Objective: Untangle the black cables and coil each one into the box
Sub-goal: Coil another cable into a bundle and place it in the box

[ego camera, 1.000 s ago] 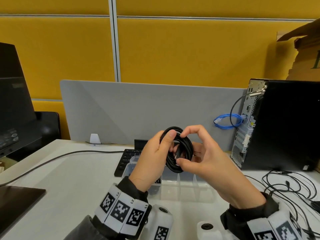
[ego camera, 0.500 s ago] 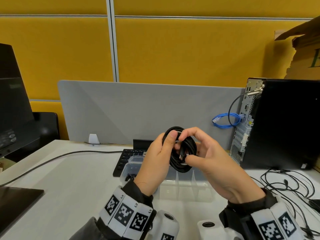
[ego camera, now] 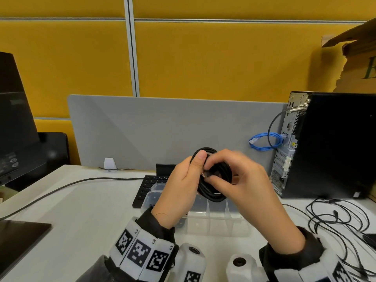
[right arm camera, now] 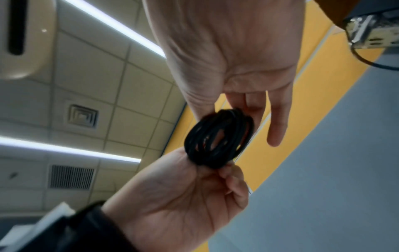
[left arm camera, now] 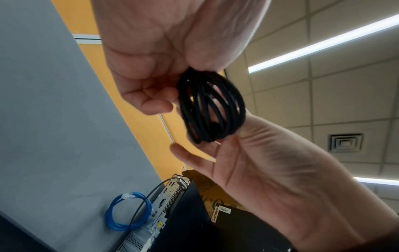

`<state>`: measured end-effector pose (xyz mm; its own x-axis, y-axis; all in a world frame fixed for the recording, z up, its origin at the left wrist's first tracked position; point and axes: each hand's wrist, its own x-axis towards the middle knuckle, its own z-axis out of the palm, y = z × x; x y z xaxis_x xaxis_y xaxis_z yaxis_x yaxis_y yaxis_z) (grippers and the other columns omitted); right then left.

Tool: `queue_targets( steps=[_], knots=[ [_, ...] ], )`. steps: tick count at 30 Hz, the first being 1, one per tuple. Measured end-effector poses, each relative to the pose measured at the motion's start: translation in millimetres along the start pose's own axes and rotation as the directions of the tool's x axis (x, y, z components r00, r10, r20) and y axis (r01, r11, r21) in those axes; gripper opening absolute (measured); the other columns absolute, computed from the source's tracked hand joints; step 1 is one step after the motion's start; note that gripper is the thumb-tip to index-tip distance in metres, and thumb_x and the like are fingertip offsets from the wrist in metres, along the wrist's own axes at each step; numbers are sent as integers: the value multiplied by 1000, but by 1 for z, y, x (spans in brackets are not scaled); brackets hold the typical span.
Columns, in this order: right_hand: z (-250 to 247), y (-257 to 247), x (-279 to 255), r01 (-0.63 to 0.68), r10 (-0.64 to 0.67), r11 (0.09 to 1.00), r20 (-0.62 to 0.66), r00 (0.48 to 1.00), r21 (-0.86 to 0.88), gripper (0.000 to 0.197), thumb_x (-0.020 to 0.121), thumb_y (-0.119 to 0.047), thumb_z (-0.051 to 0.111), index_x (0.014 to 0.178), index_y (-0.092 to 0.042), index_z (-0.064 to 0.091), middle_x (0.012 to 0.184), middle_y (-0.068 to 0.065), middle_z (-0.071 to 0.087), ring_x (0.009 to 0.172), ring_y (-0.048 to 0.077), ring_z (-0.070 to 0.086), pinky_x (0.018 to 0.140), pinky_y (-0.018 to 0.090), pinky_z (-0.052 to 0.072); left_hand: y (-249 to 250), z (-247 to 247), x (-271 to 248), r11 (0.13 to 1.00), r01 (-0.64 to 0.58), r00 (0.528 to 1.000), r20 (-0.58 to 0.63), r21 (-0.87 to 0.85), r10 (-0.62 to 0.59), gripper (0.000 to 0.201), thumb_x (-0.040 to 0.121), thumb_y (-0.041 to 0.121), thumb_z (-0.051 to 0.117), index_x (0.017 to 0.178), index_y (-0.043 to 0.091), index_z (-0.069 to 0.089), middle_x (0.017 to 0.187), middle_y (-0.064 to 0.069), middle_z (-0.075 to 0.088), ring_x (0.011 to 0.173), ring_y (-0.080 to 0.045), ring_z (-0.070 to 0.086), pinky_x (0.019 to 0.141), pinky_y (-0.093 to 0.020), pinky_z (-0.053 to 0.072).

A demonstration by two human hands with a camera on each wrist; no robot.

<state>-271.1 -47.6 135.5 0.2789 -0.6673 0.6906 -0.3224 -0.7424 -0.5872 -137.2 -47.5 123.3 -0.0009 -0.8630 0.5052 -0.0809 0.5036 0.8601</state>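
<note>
Right hand (ego camera: 246, 184) shifted its pinch; both hands grip the coiled cable (ego camera: 215, 176).

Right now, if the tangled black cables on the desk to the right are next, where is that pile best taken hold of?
A judgement: take a loose outer loop of the tangled black cables, coming from above with the right hand. The strands lie flat and spread on the white desk, so a top pinch lifts one clear. First the coiled black cable, held with the left hand, goes into the clear box.
</note>
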Motion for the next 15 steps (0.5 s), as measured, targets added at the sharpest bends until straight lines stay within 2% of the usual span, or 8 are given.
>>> queue_targets(
  steps=[1,3,5,6,9,12,13,15],
  knots=[
    [-1,0,-1,38,-46,987,-43,998,-158,27,74,-12,73,85,-34,61,111,-17,55,86,6,60,72,21,49,0,0,0,1000,6,1000,3,7,-6,43,85,53,34,82,22,63,79,-3,65,81,-13,62,79,-31,50],
    [-1,-1,-3,105,-152,905,-83,985,-412,20,74,-20,72,85,-34,62,125,-9,50,80,9,59,63,29,53,-3,1,1,999,41,999,1,32,-41,49,89,59,35,83,20,63,85,-10,67,88,-20,64,85,-38,52],
    [2,-1,-3,171,-251,819,-73,965,-548,13,75,-22,67,86,-28,64,121,-3,55,77,13,56,54,30,51,-6,1,1,998,56,998,0,40,-56,56,88,62,36,88,14,64,93,-15,67,94,-27,63,89,-45,50],
    [5,0,-2,204,-296,782,-63,953,-589,10,77,-22,63,87,-24,63,115,-1,57,81,16,54,55,32,49,-6,1,1,998,54,999,-2,33,-54,57,89,62,37,90,12,64,95,-17,66,95,-28,63,90,-46,49],
    [8,9,0,290,-400,706,-26,916,-646,12,86,-24,52,93,-20,60,106,-1,55,90,18,46,64,38,48,-2,2,1,998,47,999,-16,-50,-48,55,87,51,37,96,3,64,97,-25,63,92,-30,62,88,-43,48],
    [5,13,1,384,-483,682,10,875,-623,11,90,-22,52,96,-16,59,104,0,57,95,18,44,69,39,48,-3,0,3,986,97,995,-23,-135,-101,66,86,53,43,90,-11,55,87,-32,55,83,-27,54,87,-46,47],
    [4,12,1,419,-508,676,28,861,-606,9,92,-21,51,97,-16,57,100,0,59,93,17,44,68,37,48,-4,-1,4,979,124,991,-30,-164,-131,65,86,54,44,82,-10,51,80,-26,52,81,-25,50,84,-43,45],
    [4,11,2,466,-537,670,55,842,-578,9,95,-21,47,97,-16,54,87,0,60,84,15,45,66,31,46,-6,-3,5,953,182,979,-43,-244,-198,50,83,51,45,73,3,48,73,-13,49,78,-22,46,80,-37,39]
  ],
)
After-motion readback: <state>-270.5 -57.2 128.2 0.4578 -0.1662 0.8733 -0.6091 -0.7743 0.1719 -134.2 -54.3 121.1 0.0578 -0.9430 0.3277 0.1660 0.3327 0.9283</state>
